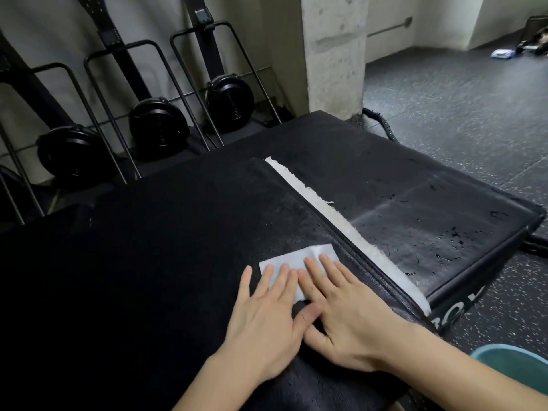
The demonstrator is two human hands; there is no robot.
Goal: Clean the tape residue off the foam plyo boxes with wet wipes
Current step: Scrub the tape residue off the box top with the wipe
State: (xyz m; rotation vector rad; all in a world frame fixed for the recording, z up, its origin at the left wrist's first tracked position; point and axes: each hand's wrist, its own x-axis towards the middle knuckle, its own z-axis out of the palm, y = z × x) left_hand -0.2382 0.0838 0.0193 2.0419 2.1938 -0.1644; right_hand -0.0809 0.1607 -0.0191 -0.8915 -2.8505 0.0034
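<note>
Both hands lie flat and open, side by side, the left hand [264, 318] and right hand [350, 315] pressing a wipe [296, 261] onto the black box [178, 247], just left of the white tape strip [341, 223]. The wipe is thin, limp and probably slick, so spread fingers pin it best. The strip looks flaky; rubbing along it should lift it.

White lettering stands on the near side face of the right-hand foam plyo box [415, 221], by its front corner; it is cut off and skewed, perhaps "BOX" [462, 307], not surely legible; nothing else is readable.
</note>
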